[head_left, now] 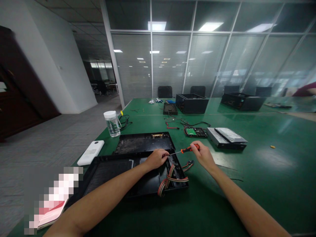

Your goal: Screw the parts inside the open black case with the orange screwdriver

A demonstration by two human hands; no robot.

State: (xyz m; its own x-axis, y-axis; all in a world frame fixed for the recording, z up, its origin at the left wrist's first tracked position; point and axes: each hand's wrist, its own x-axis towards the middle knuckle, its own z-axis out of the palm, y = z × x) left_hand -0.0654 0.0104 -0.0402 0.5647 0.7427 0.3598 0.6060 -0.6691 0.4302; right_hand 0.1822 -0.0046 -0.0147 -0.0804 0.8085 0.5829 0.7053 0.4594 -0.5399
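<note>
My right hand [202, 154] is wrapped round the orange and black handle of a screwdriver [187, 149], whose shaft points left. Its tip meets the fingers of my left hand [158, 158], which are pinched together at the right part of an open black computer case [150, 182]. What those fingers hold, if anything, is hidden. Striped ribbon-like cables [170, 177] in red, black and white hang over the case's right end. Behind the case lies a dusty black panel [143, 144] with a small brass-coloured piece near its far edge.
A clear bottle [113, 124] and a white power bank-like block [91, 152] stand on the left. Further right are a green circuit board drive [195, 132], a silver-topped drive [227, 137] and a yellow bit [272, 146]. Black computer cases [192, 104] sit at the back of the green table [278, 184].
</note>
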